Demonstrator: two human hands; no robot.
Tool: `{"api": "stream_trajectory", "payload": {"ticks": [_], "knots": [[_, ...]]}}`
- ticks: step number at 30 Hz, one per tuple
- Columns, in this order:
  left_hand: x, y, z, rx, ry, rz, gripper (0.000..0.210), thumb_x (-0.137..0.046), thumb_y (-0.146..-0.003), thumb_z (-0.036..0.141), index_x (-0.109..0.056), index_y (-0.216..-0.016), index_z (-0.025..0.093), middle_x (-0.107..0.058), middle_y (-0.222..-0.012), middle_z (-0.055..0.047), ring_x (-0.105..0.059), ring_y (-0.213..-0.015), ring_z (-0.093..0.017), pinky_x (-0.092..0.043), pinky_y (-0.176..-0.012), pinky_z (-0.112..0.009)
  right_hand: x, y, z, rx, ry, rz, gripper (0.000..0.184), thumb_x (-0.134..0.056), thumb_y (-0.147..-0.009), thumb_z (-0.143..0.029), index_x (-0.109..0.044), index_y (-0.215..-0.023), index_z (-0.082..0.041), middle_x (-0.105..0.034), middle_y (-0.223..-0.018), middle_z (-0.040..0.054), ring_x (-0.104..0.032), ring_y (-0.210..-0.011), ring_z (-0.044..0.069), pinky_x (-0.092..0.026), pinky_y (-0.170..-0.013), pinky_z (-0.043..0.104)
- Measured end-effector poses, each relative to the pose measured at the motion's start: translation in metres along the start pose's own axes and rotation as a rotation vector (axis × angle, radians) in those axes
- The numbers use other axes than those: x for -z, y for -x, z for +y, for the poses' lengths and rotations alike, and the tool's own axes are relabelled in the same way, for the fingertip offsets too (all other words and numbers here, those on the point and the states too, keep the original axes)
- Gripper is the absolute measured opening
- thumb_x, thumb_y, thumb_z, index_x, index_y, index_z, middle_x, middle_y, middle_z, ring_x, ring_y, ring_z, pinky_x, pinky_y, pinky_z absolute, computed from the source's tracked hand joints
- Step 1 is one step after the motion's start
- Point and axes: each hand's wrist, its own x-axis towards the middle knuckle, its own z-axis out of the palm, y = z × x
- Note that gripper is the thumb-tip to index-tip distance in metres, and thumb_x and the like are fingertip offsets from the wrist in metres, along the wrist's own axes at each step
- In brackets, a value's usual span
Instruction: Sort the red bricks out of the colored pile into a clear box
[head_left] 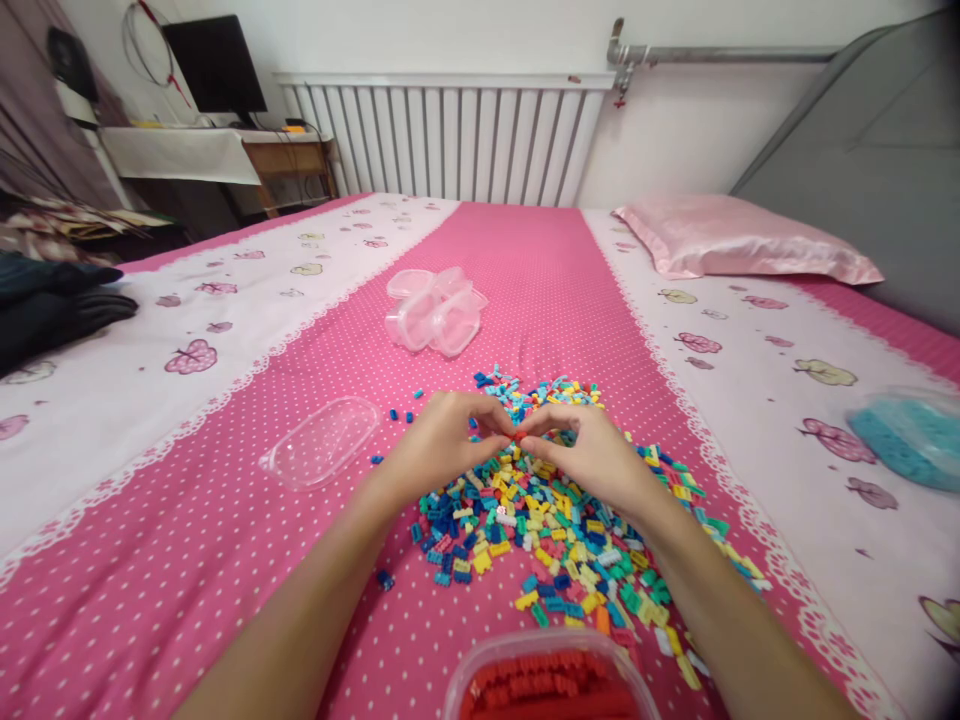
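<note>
Over a spread of small coloured building bricks (pixel 540 510), my left hand (pixel 450 440) and my right hand (pixel 581 445) meet at the fingertips. Between them is a small red brick (pixel 517 436), pinched by thumb and forefinger from both sides. Whether it is one piece or several joined cannot be made out. Nearest to me stands a clear plastic box (pixel 469 665) holding red bricks (pixel 551 685), some of them lined up in rows. Loose blue bricks lie left of the pile, beside my left wrist.
An oval clear lid (pixel 322 442) lies on the pink dotted bedspread (pixel 247 520) at left. Several empty clear containers (pixel 436 310) are grouped farther back. At right is a container of turquoise pieces (pixel 911 435); a pink pillow (pixel 742 238) lies behind it.
</note>
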Motion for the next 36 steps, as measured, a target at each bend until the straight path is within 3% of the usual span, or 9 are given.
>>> {"api": "stream_trajectory", "payload": {"ticks": [5, 10, 12, 13, 16, 19, 25, 30, 36], "knots": [[0.003, 0.000, -0.002, 0.007, -0.008, 0.018, 0.010, -0.067, -0.082, 0.009, -0.073, -0.084, 0.016, -0.075, -0.080, 0.000, -0.067, -0.074, -0.012, -0.050, -0.071, -0.022, 0.002, 0.000, 0.002, 0.020, -0.025, 0.052, 0.007, -0.071, -0.077, -0.028, -0.070, -0.078, -0.021, -0.076, -0.083, 0.0037, -0.071, -0.082, 0.021, -0.051, -0.080, 0.036], [0.014, 0.003, -0.010, 0.036, -0.277, -0.008, 0.016, -0.060, -0.079, 0.007, -0.071, -0.084, 0.017, -0.072, -0.079, 0.000, -0.064, -0.073, -0.014, -0.046, -0.069, -0.025, 0.001, 0.005, -0.003, 0.014, -0.055, 0.079, 0.011, -0.068, -0.076, -0.021, -0.058, -0.072, -0.022, -0.074, -0.083, 0.0035, -0.071, -0.080, 0.021, -0.053, -0.075, 0.033], [0.017, 0.005, -0.014, 0.060, -0.375, -0.050, 0.019, -0.058, -0.079, 0.008, -0.073, -0.086, 0.018, -0.073, -0.080, -0.001, -0.064, -0.073, -0.015, -0.045, -0.068, -0.027, -0.004, 0.007, -0.008, 0.031, 0.083, 0.076, 0.004, -0.064, -0.081, -0.017, -0.064, -0.081, -0.022, -0.072, -0.079, 0.0015, -0.069, -0.075, 0.020, -0.051, -0.072, 0.033], [0.018, 0.005, -0.016, 0.063, -0.400, -0.070, 0.020, -0.058, -0.079, 0.009, -0.074, -0.087, 0.019, -0.074, -0.081, -0.001, -0.065, -0.074, -0.016, -0.045, -0.069, -0.027, -0.008, 0.008, -0.010, 0.055, 0.184, 0.068, 0.010, -0.062, -0.083, -0.014, -0.068, -0.086, -0.022, -0.071, -0.079, 0.0011, -0.067, -0.076, 0.020, -0.049, -0.073, 0.033], [0.019, 0.007, -0.021, 0.047, -0.416, -0.107, 0.022, -0.057, -0.080, 0.012, -0.076, -0.088, 0.021, -0.076, -0.086, -0.001, -0.067, -0.079, -0.017, -0.046, -0.074, -0.028, -0.022, 0.008, -0.013, 0.164, 0.484, -0.009, 0.022, -0.059, -0.088, -0.007, -0.076, -0.091, -0.023, -0.072, -0.085, 0.0029, -0.064, -0.087, 0.022, -0.046, -0.083, 0.036], [0.019, 0.008, -0.023, 0.044, -0.434, -0.115, 0.022, -0.058, -0.080, 0.013, -0.076, -0.090, 0.020, -0.077, -0.088, -0.002, -0.068, -0.081, -0.018, -0.047, -0.075, -0.028, -0.030, 0.007, -0.011, 0.228, 0.652, -0.095, 0.019, -0.063, -0.092, -0.011, -0.078, -0.096, -0.022, -0.073, -0.091, 0.0047, -0.062, -0.095, 0.024, -0.044, -0.087, 0.036], [0.017, 0.008, -0.020, 0.053, -0.499, -0.193, 0.022, -0.060, -0.079, 0.011, -0.077, -0.090, 0.020, -0.077, -0.086, -0.002, -0.067, -0.080, -0.019, -0.046, -0.073, -0.028, -0.037, 0.003, -0.009, 0.233, 0.833, -0.168, 0.019, -0.061, -0.098, -0.022, -0.079, -0.103, -0.026, -0.073, -0.096, 0.0043, -0.061, -0.097, 0.025, -0.042, -0.083, 0.037], [0.017, 0.008, -0.021, 0.054, -0.499, -0.177, 0.022, -0.061, -0.079, 0.010, -0.077, -0.091, 0.019, -0.077, -0.087, -0.003, -0.068, -0.080, -0.019, -0.047, -0.073, -0.029, -0.039, 0.002, -0.012, 0.208, 0.881, -0.155, 0.022, -0.058, -0.100, -0.024, -0.077, -0.109, -0.029, -0.073, -0.095, 0.0045, -0.062, -0.095, 0.024, -0.040, -0.080, 0.036], [0.017, 0.007, -0.024, 0.038, -0.482, -0.140, 0.022, -0.060, -0.078, 0.011, -0.076, -0.089, 0.020, -0.076, -0.085, -0.003, -0.067, -0.077, -0.019, -0.047, -0.072, -0.029, -0.035, 0.002, -0.016, 0.152, 0.917, -0.096, 0.012, -0.064, -0.095, -0.019, -0.076, -0.093, -0.021, -0.072, -0.097, 0.0060, -0.063, -0.100, 0.025, -0.040, -0.083, 0.036]]}}
